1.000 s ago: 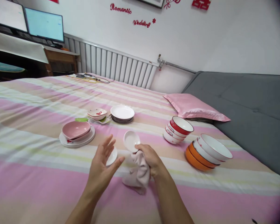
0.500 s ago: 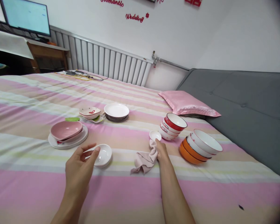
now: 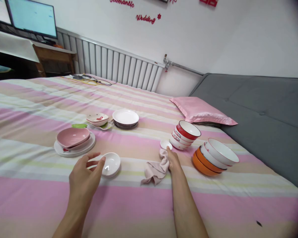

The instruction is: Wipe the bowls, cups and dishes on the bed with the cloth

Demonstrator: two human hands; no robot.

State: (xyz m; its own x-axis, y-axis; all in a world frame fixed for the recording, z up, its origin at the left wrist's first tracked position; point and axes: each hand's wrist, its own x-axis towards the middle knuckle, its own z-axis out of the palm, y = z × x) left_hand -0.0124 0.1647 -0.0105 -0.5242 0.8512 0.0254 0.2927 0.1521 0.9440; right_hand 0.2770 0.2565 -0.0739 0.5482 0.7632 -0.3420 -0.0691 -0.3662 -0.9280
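My left hand (image 3: 88, 168) is beside a small stack of white sauce dishes (image 3: 111, 163) on the bed. Its fingers are apart, and the thumb tip overlaps the left rim of the top dish; whether it touches I cannot tell. My right hand (image 3: 172, 158) is closed on a crumpled pale pink cloth (image 3: 156, 170) and on the near edge of another small white sauce dish (image 3: 165, 144). Just beyond that hand stands a stack of red and white bowls (image 3: 185, 135). Further right is a leaning stack of white and orange bowls (image 3: 213, 157).
Pink bowls (image 3: 73, 137) sit on white plates (image 3: 84, 149) at the left. Small patterned dishes (image 3: 98, 118) and a pile of round plates (image 3: 125, 117) lie behind. A pink pillow (image 3: 203, 110) rests against the grey headboard (image 3: 258, 109). Cables (image 3: 89, 79) lie at the far edge.
The whole view has shifted slightly, so most things appear a little further right. Both hands keep nearly the same pose, and the dishes and cloth stay where they were.
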